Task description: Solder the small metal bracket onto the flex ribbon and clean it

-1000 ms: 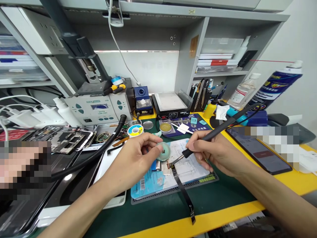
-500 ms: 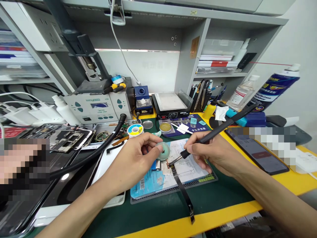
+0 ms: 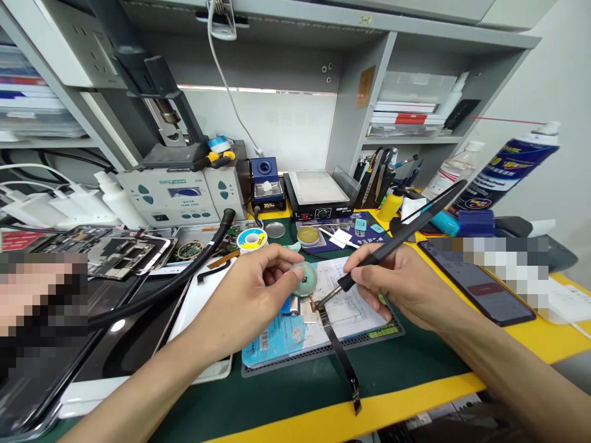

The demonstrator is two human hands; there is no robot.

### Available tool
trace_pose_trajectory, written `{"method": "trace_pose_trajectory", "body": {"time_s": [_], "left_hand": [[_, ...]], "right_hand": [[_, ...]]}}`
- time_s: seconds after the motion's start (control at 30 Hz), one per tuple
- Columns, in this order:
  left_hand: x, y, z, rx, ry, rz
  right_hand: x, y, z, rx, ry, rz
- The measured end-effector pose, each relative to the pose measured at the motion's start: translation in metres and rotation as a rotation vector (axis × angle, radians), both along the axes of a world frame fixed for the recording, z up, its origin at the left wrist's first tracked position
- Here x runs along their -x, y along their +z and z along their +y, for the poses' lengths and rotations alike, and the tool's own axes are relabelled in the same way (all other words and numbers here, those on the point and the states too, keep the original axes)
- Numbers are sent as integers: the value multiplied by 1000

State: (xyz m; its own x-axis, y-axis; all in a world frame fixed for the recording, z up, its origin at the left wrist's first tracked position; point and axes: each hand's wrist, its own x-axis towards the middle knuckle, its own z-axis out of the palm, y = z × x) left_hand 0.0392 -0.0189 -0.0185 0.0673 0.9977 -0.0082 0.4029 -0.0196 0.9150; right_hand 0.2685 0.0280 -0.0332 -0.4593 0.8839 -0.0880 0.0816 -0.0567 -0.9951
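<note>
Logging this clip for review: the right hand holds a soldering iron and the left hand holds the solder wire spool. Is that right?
No: the left hand holds a round green disc, not the spool. The head view shows the solder wire spool sitting apart, farther up the bench. The right hand does hold the soldering iron.

Your workbench (image 3: pixel 286 406) has a dark green top with a bright yellow edge. In front of you lies a dark rubber repair mat (image 3: pixel 323 355), with a long black ribbon cable (image 3: pixel 342 363) running off it onto the green. Behind it stand a pale grey hot-air rework station (image 3: pixel 166 198), a blue soldering station (image 3: pixel 265 184) and a black preheater with a white plate (image 3: pixel 318 195). A round spool of solder wire (image 3: pixel 252 240) sits nearby, and a black smartphone (image 3: pixel 475 284) lies on the yellow surface to your right.
</note>
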Motion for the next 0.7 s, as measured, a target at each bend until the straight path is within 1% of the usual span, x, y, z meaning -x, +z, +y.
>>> {"method": "trace_pose_trajectory", "body": {"time_s": [0.07,0.23,0.33,0.43,0.53,0.7], "left_hand": [[0,0,0,0,-2,-2],[2,-2,0,-13,-9,13],[3,-3,-1,-17,-18,21],[4,-4,0,-10,-26,20],[4,-4,2,-7,-29,20],[3,-4,2,-13,-20,13]], "right_hand": [[0,2,-6,-84,-12,-12],[1,6,-21,-482,-66,-162],[2,6,-23,-651,-53,-211],[1,6,-23,-743,-38,-215],[1,5,-23,-798,-8,-205],[1,4,-23,-825,37,-212]]}}
